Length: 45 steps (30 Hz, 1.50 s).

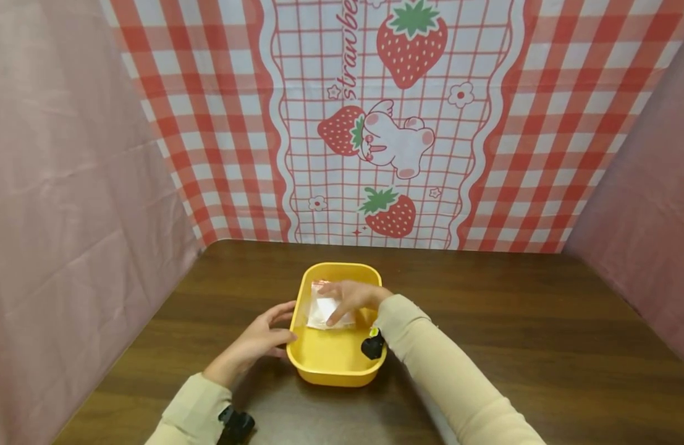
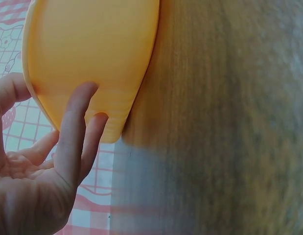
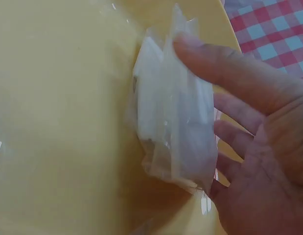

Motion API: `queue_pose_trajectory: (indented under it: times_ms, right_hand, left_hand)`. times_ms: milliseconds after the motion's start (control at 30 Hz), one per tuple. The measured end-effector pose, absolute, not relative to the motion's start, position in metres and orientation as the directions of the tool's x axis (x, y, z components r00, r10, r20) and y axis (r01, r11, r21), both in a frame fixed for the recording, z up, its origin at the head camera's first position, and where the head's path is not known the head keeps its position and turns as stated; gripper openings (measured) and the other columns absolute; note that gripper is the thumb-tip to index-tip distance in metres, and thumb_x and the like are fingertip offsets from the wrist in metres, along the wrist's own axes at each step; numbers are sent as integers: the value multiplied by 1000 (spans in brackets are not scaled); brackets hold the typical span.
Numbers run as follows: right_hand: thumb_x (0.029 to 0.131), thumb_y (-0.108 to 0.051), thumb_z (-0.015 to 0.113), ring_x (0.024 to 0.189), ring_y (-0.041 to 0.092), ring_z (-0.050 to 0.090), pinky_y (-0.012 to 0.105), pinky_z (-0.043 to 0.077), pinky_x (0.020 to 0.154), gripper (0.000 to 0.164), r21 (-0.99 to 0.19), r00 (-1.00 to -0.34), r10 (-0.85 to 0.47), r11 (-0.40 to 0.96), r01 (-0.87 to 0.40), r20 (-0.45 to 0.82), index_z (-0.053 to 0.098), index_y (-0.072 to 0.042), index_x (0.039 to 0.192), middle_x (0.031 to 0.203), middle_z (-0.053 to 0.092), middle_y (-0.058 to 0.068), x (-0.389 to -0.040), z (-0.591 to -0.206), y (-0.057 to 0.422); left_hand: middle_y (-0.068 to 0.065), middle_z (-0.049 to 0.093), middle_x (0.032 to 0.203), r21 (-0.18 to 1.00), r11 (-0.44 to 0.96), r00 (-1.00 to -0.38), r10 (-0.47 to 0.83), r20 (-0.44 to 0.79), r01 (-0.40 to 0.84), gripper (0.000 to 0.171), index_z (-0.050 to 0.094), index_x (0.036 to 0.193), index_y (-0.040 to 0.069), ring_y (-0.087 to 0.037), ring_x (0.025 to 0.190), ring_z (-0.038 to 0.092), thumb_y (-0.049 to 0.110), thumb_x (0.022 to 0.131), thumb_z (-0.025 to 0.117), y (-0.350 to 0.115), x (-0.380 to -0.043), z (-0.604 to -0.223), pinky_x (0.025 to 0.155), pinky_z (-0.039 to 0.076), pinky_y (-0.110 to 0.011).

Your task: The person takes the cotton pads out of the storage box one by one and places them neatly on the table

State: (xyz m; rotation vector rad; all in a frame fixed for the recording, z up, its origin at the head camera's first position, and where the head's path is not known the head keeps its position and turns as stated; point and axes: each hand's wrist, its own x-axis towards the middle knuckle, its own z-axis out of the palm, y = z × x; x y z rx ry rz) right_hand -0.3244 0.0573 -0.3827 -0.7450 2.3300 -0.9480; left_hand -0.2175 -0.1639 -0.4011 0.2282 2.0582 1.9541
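Along the bottom of the head view, at lower left, a pale sleeve (image 1: 188, 408) with a black device (image 1: 238, 425) leads to the left hand (image 1: 258, 334), its fingers spread and touching the outer left side of the yellow bin (image 1: 337, 377) at lower centre. Across the bin's right rim is the right hand (image 1: 355, 296), thumb and fingers pinching clear plastic packets (image 1: 321, 309) with white contents inside the bin's upper half. Beyond lies a dark wooden table (image 1: 514, 327); strawberry-printed cloth (image 1: 225, 123) fills the top centre, pink cloth (image 1: 69, 216) the left edge.
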Motion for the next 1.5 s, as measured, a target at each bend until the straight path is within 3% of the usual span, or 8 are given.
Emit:
queue_pose_trajectory:
  times_ms: [133,333,667,1133,1500]
  right_hand:
    - [67,-14,83,129,21,33,39,23,108,76,-688,-696,-671,631,-357,-255,48,-10,135,140,44,5,-324,-383,60]
    - [66,-17,84,120,23,43,37,30,104,70,-621,-729,-653,663,-418,-207,54,-7,128,132,51,9,-325,-382,59]
    - [67,-12,83,118,23,46,35,30,104,65,-664,-757,-646,609,-434,-98,56,-4,125,127,55,9,-324,-370,63]
    - [67,-14,84,106,18,50,34,41,92,66,-706,-844,-537,596,-382,4,56,-12,127,125,55,4,-313,-336,80]
    - [66,-15,84,105,20,51,36,43,92,68,-655,-841,-538,614,-440,61,55,-9,127,126,55,6,-311,-325,113]
  left_hand:
    - [-30,32,138,994,68,-945,309,-105,-89,69,28,143,1,-35,99,58,-1,80,58,-162,-218,-401,67,55,-44]
    - [-30,31,138,994,65,-946,307,-105,-89,69,28,143,1,-36,101,57,-2,81,58,-160,-219,-401,67,54,-45]
    - [-30,32,137,993,74,-946,307,-108,-89,69,28,143,0,-34,99,58,-1,80,58,-158,-218,-401,66,55,-44]
    - [-29,34,137,991,104,-952,285,-108,-81,69,30,142,1,-32,96,58,0,80,59,-156,-217,-400,65,55,-43]
    - [-28,36,136,987,133,-959,255,-124,-92,68,32,142,2,-31,90,60,0,80,60,-158,-216,-400,63,55,-42]
